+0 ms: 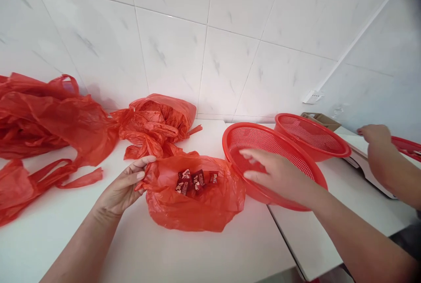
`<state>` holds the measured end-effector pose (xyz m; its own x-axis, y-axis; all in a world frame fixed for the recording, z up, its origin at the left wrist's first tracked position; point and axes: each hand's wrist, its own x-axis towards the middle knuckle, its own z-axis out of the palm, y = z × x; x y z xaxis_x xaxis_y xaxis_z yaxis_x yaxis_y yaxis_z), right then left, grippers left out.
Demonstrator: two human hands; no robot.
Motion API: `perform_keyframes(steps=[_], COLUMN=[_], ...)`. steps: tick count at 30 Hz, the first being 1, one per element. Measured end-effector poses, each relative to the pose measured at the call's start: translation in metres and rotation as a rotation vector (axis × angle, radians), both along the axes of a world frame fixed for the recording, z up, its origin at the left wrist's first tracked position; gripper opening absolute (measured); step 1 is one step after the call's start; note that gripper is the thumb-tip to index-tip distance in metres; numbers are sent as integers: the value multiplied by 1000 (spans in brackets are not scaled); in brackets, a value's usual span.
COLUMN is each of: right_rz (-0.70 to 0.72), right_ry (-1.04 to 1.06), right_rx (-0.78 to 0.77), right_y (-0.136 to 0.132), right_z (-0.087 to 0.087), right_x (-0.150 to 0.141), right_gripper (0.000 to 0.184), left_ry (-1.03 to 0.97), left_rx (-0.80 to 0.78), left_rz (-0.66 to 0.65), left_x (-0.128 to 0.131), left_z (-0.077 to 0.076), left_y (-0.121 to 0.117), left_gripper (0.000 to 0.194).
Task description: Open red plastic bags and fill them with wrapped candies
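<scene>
My left hand (123, 189) pinches the gathered edge of a red plastic bag (194, 215) that lies spread on the white table. Inside the bag's mouth rest several small dark-red wrapped packets (198, 179) with pale print. My right hand (274, 173) hovers above the near red colander (317, 182), its fingers apart and slightly curled, with nothing seen in them. The right hand and forearm hide part of this colander's inside.
A second red colander (312, 136) stands behind the first. Red plastic bags (42, 116) and a bundled one (171, 112) lie by the tiled wall. At right, a co-worker's hand (376, 134) reaches over a white device (371, 169) near a cardboard box (320, 120).
</scene>
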<state>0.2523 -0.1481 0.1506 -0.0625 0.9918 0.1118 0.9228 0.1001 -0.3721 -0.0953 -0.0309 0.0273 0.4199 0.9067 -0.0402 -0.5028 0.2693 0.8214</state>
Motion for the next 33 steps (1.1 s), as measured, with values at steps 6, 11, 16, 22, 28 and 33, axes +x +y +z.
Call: perform_keyframes(steps=[6,11,16,22,28,33], right_rz=[-29,34,-29,-96,-117,-213], right_ry=[-218,-406,-419,-434,-499,-581], right_rx=[-88,36,25,-77,-137,-93], right_y=[-59,-77,-76,-70,-62,-64], right_z=[-84,-116,-107,-92,-78,-77], right_x=[9,-7,1,12,16,39], right_gripper=[49,58,56,54,54,52], left_ry=[25,78,78,56,4,-98], left_rx=[6,-54,-100,-85,-5,68], left_rz=[63,134,127,99,33,-29], left_x=[-2,0,1,-1,0,2], left_z=[3,0,-3,-2,-3,-1], left_y=[1,2,3,2,2,-2], left_gripper=[46,46,48,42,41,38])
